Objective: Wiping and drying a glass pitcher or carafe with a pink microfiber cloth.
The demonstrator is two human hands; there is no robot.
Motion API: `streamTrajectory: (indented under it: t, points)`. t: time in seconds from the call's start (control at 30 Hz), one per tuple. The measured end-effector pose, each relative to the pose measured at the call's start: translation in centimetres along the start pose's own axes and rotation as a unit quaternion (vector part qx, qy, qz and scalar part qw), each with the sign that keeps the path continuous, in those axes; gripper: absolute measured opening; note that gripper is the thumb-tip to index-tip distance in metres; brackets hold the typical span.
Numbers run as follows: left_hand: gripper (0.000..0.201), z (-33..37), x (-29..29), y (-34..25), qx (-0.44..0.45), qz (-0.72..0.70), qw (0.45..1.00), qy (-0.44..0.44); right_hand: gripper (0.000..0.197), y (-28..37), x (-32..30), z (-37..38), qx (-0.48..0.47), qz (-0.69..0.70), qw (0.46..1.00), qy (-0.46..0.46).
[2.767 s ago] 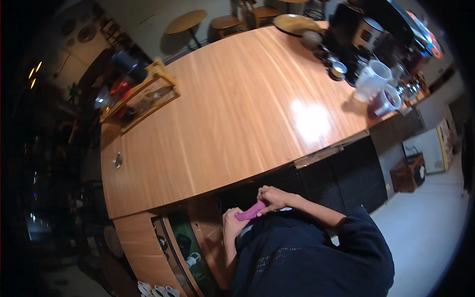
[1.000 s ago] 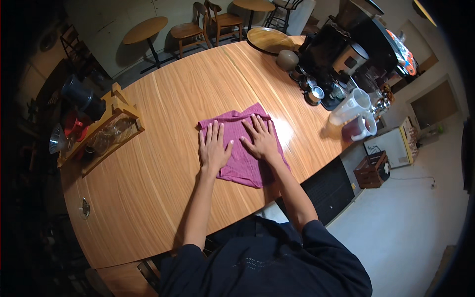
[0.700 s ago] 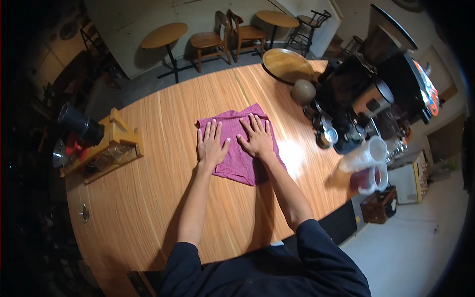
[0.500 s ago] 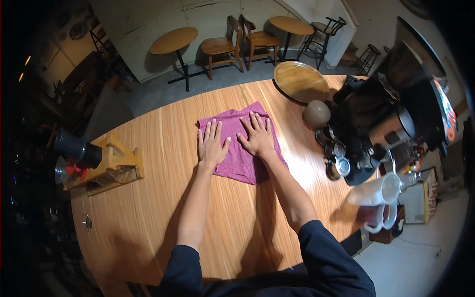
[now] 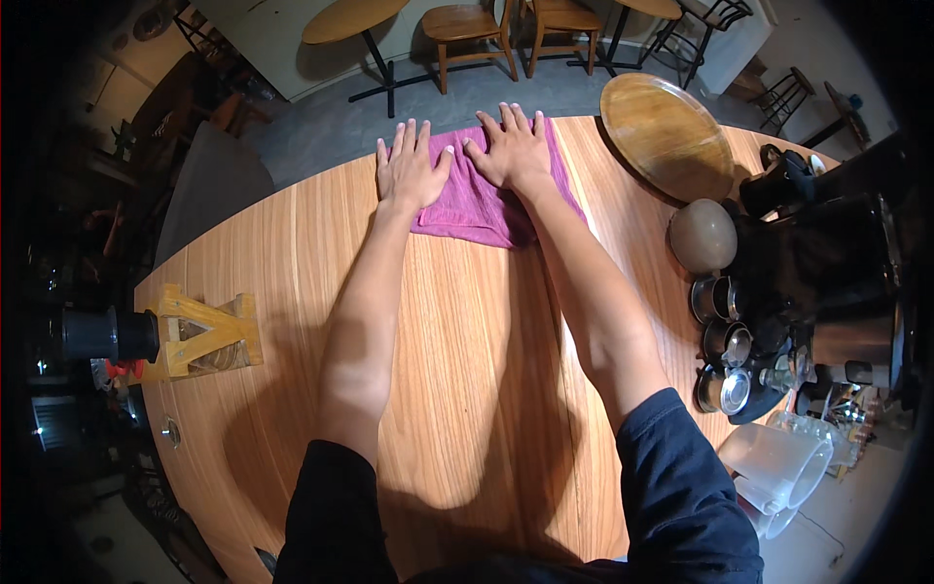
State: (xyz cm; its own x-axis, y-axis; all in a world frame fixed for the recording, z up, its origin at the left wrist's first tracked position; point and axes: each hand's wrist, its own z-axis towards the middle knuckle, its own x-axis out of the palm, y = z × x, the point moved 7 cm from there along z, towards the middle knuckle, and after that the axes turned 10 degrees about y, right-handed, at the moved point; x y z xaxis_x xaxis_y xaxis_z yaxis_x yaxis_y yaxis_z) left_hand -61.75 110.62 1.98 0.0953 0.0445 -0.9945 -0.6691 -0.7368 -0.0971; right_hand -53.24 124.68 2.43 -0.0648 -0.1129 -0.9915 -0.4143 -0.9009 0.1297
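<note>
A magenta cloth (image 5: pixel 467 206) lies spread at the far edge of the wooden counter (image 5: pixel 457 341). My left hand (image 5: pixel 411 173) rests flat on the cloth's left side, fingers stretched toward the far edge. On its right part presses my right hand (image 5: pixel 514 154), palm down with the fingers apart. Both arms reach far forward. Part of the cloth is hidden under my hands, and its far side reaches the counter's rim.
Right of the cloth lies a round wooden tray (image 5: pixel 666 136). Nearer stand a grey-brown ball-shaped object (image 5: pixel 702 237), several small metal cups (image 5: pixel 722 389), and a clear plastic jug (image 5: pixel 778 457). A yellow wooden stand (image 5: pixel 209 334) with a dark cylinder (image 5: pixel 107 334) is at the left.
Both hands have slid forward, away from me, taking the cloth from the counter's middle to its far edge. The camera view has shifted too.
</note>
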Motion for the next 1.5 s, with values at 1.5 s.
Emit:
streamTrajectory:
  t: [1.5]
  points:
    - [0.074,-44.4,3.3,-21.8,0.046,-0.131,0.99,-0.037,0.079,-3.8,-2.4,-50.6,0.161,0.049,0.982,-0.082]
